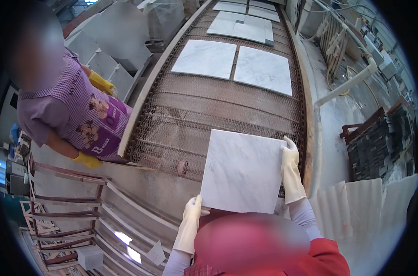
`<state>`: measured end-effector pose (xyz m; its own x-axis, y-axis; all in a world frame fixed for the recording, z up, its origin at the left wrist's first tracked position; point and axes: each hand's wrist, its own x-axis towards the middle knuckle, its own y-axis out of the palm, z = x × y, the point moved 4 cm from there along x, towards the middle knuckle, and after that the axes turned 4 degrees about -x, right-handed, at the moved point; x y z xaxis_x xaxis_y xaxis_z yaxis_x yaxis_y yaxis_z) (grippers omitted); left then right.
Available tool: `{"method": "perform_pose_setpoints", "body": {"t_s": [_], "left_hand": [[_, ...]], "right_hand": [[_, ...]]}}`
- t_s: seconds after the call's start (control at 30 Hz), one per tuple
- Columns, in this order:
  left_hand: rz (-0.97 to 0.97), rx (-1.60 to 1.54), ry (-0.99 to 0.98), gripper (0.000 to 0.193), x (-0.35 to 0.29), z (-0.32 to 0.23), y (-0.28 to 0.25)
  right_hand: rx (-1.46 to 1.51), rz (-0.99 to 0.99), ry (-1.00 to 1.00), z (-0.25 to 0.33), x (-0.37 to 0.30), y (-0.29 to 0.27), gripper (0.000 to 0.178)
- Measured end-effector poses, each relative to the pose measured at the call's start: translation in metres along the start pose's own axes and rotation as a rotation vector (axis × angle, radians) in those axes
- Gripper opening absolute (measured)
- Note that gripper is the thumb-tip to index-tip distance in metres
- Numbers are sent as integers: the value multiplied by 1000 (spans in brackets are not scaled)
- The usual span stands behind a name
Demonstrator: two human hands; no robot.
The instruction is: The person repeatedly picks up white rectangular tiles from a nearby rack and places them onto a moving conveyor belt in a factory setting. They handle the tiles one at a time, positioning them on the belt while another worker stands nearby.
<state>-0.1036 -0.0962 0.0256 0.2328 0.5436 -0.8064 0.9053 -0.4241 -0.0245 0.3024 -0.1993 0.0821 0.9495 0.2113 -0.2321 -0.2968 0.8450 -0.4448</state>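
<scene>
While the wearer's two hands are supporting it at opposite sides, a square slab of white, grey-veined, marble-like stone (243, 171) is lying face up at the near end of a long conveyor belt of brownish metal mesh (213, 103), overlapping that end in this view; whether its underside is touching the mesh, one cannot tell. The left hand (189, 223), in a cream-coloured rubber glove, is clamping the slab's near left corner, its thumb resting by the edge. The right hand (290, 170), gloved alike, is clamping the right edge, its fingertips reaching toward the far right corner.

Farther along the belt, two similar pale slabs, a left one (205, 59) and a right one (263, 70), are lying side by side with a narrow gap between them; beyond these, overlapping pale stone pieces (241, 28) are resting on the mesh. At the left of the belt, a co-worker in a purple-and-white checked apron (95, 112) is standing, wearing yellow rubber gloves (87, 160). At the right, a pale, bent pipe (346, 86) is running beside the belt, and dark, narrow strips (379, 149) are standing stacked against a reddish-brown frame.
</scene>
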Motion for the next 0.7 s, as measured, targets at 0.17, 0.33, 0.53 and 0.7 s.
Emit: {"method": "perform_pose_setpoints", "body": {"t_s": [0.17,0.33,0.53,0.7], "left_hand": [[-60,-4,-16,40,-9,-8,2],[37,-37,-81,55,-11,-3,-3],[259,-306,-255,78,-4,7,12],[267,-666,-430,68,-16,0,20]], "right_hand": [[36,212,-110,1,-41,-35,38],[-358,285,184,-41,-126,-91,31],[-650,356,158,-60,-175,-86,48],[-567,503,292,-47,-175,-78,52]]}}
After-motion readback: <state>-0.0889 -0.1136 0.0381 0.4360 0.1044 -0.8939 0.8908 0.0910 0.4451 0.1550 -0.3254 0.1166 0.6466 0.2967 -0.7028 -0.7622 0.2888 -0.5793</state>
